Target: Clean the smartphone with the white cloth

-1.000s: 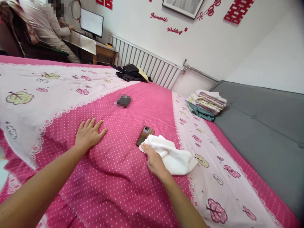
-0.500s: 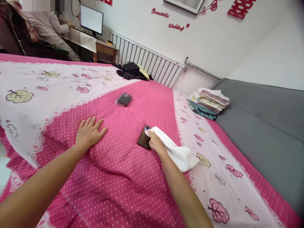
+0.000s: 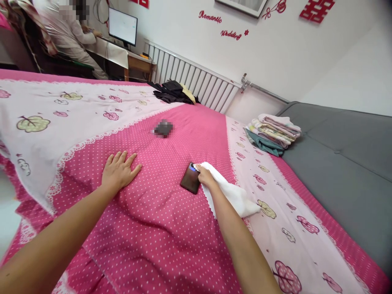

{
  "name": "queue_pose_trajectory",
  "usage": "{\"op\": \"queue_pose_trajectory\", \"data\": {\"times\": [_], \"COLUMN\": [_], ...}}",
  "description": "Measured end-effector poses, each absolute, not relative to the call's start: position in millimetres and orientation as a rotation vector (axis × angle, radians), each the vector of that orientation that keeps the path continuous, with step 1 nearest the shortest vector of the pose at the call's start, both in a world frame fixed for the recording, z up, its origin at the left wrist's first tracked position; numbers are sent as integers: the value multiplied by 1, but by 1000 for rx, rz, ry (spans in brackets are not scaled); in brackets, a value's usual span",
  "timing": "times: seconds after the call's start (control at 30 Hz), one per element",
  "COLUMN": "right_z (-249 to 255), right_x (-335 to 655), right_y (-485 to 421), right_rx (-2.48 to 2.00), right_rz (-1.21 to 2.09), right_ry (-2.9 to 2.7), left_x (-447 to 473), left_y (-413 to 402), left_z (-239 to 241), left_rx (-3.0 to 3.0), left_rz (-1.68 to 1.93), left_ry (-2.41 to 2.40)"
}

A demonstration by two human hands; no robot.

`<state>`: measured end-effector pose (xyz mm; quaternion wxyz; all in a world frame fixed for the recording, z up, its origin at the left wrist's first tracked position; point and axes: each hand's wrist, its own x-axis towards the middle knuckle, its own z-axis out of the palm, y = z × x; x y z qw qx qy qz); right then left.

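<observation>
My left hand point(image 3: 120, 170) lies flat on the pink dotted bedspread point(image 3: 147, 228), fingers stretched out, holding nothing. My right hand point(image 3: 204, 176) is closed on the front corner of a white cloth point(image 3: 232, 196) that trails back to the right over the bed. The gripped corner touches the right edge of a dark phone point(image 3: 190, 178) lying flat on the bedspread.
A small dark object point(image 3: 163, 128) lies farther up the bed. Folded laundry point(image 3: 272, 132) is stacked by the grey headboard point(image 3: 343, 163). Dark clothes point(image 3: 172, 91) lie by the radiator point(image 3: 196, 83). A person point(image 3: 69, 34) sits at a desk with a monitor point(image 3: 123, 26), far left.
My right hand has slid forward with the white cloth's corner, from below the phone up to its right edge. The left hand has stayed flat in place.
</observation>
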<state>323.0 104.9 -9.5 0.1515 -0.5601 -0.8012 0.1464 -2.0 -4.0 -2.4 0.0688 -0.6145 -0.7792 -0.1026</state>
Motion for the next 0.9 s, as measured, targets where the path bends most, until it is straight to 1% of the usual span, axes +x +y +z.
{"op": "queue_pose_trajectory", "data": {"times": [0.27, 0.47, 0.63, 0.77, 0.9], "right_z": [-11, -14, -7, -2, -1], "right_x": [333, 344, 345, 337, 324], "right_y": [62, 8, -27, -29, -9], "right_rx": [-1520, -1261, -1159, -1076, -964], "right_rz": [440, 461, 516, 557, 562], "right_ry": [-2345, -2423, -2474, -2510, -2559], "left_x": [0, -2, -3, -1, 0], "left_y": [-6, -6, -4, -5, -6], "left_z": [2, -1, -4, -1, 1], "left_rx": [-1852, -1833, -1827, -1831, -1830], "left_rz": [-324, -317, -292, -294, -296], "left_ry": [-2354, -2344, -2330, -2339, -2341]}}
